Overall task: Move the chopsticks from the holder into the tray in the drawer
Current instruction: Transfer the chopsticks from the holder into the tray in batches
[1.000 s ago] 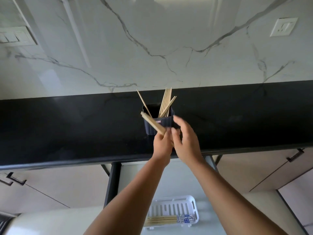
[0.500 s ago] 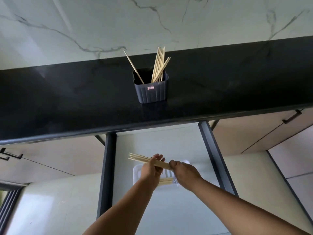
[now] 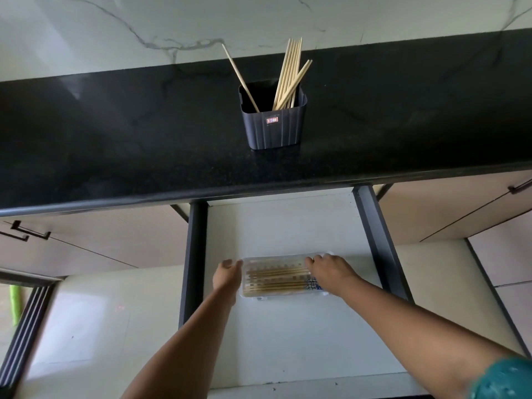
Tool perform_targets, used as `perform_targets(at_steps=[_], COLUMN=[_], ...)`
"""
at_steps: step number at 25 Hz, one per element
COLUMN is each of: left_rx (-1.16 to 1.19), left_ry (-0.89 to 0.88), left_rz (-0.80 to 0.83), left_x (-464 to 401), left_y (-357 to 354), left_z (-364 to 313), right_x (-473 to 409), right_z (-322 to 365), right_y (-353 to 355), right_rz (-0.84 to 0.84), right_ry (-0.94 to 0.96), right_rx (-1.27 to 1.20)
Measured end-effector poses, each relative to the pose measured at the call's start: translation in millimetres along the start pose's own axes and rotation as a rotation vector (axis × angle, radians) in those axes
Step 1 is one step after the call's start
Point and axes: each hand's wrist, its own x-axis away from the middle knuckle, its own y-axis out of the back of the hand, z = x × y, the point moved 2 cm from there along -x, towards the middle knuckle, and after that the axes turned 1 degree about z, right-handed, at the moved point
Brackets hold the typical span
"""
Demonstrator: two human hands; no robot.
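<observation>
Now both hands are down in the open drawer (image 3: pixel 288 335), one at each short end of the white tray (image 3: pixel 247 293): the left hand (image 3: pixel 227 276) rests against the tray's left end with its fingers loosely curled and nothing pinched, and the right hand (image 3: pixel 326 272) lies over the right end, fingers spread flat across the tips of the chopsticks in the tray (image 3: pixel 276 280). Whether those fingertips press on the sticks or only hover at them cannot be told from this angle. The step in hand looks like settling the bundle just laid down, and it is best done with a light squaring motion, nudging the ends inward from both sides so the sticks lie parallel along the tray's length and none rides up on the rim. The tray seems light and sits loose on the drawer floor, so steadying it with the left hand while the right evens the tips should keep it from skating. Up on the black tabletop (image 3: pixel 115 133), the dark holder (image 3: pixel 273 128) has a cluster of chopsticks in the holder (image 3: pixel 289 76), with one leaning apart to the left, so more trips remain.
</observation>
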Motion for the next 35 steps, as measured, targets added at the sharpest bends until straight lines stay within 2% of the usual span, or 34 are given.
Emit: perform_targets(at_steps=[2,7,10,13,16,19,23,25,26,27,28,30,32,35], left_rx=[-0.079,-0.197,-0.232,-0.261,-0.282,-0.375,-0.423,-0.406,-0.432,-0.493,-0.593,-0.778,-0.865,-0.938], left_ry=[-0.016,-0.099,-0.120,-0.155,-0.175,-0.266,-0.276,-0.256,-0.314,-0.448,-0.640,-0.999,-1.175,-1.347], left_rz=[0.059,0.016,0.010,-0.004,-0.009,0.009,0.039,0.046,0.023,-0.019,-0.053,-0.022,0.066,0.182], left_x=[1,-3,-4,-3,-2,0,2,5,7,10,13,19,26,37], left_y=[-11,-12,-13,-12,-13,-18,-21,-19,-18,-17,-15,-19,-25,-36], left_z=[9,12,13,15,15,18,23,22,21,20,18,16,16,18], right_x=[-11,-24,-24,-23,-22,-19,-15,-13,-13,-13,-11,-6,-2,-1], right_z=[6,7,7,6,8,17,20,19,19,21,23,26,26,23], right_y=[0,-9,-11,-14,-13,-13,-12,-10,-10,-10,-13,-18,-23,-25], right_rz=[0.005,0.047,0.016,0.003,-0.052,-0.040,-0.007,-0.011,-0.020,-0.023,-0.027,-0.012,-0.037,-0.014], right_ry=[0.005,-0.037,-0.071,-0.090,-0.085,-0.044,-0.141,-0.137,-0.101,-0.069,-0.045,-0.054,-0.102,-0.122], right_rx=[0.007,0.039,0.020,-0.048,-0.226,-0.348,-0.272,-0.324,-0.339,-0.358,-0.376,-0.466,-0.551,-0.547])
